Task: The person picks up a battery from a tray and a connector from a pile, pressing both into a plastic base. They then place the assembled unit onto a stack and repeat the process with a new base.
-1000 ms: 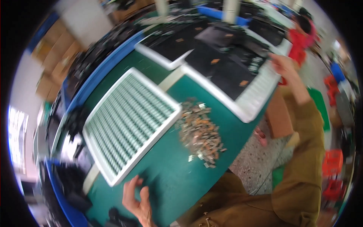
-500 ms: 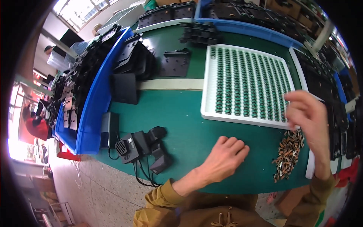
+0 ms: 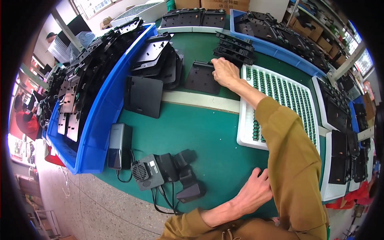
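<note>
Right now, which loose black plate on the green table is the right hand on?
The right hand grips the smaller black plate by the white tray; the larger plate lies untouched.

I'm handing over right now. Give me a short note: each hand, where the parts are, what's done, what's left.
Right hand: reached far out, fingers on the black plate lying flat on the green table; grip unclear.
Left hand: empty, resting on the table edge.
White tray of small green parts sits under the right arm; more black plates fill the blue bin.
Plate not lifted yet.
</note>
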`<state>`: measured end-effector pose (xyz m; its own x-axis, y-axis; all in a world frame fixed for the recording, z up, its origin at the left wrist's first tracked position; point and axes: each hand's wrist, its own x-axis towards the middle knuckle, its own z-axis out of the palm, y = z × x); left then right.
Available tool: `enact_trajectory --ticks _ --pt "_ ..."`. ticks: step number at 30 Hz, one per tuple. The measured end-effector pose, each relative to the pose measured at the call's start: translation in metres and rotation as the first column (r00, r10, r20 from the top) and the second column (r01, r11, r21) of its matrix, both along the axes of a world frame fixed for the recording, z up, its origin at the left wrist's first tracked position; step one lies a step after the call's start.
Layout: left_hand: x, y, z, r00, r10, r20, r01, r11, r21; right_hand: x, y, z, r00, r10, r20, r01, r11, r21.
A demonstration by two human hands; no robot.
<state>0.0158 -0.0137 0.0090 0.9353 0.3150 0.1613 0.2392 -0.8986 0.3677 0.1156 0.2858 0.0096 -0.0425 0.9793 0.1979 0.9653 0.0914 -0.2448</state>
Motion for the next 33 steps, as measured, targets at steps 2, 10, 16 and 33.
enact_trajectory --ticks 2,10,16,33 --pt "-0.001 -0.002 -0.004 1.0 0.005 0.003 -0.005 1.0 0.009 -0.003 0.004 -0.004 1.0 0.003 0.021 -0.004 1.0 0.027" --pt "0.003 0.003 0.001 0.998 0.01 0.061 -0.018 0.991 0.133 0.027 0.01 -0.007 0.999 0.023 0.028 -0.025 0.996 0.09" --pt "0.005 0.004 -0.002 0.999 0.006 0.053 -0.012 0.992 0.124 0.032 -0.001 -0.009 0.993 -0.054 -0.109 0.076 0.974 0.213" --pt "0.005 0.004 -0.005 0.994 0.023 0.109 -0.037 0.991 0.131 0.051 0.001 -0.002 0.992 -0.028 -0.126 0.054 0.978 0.202"
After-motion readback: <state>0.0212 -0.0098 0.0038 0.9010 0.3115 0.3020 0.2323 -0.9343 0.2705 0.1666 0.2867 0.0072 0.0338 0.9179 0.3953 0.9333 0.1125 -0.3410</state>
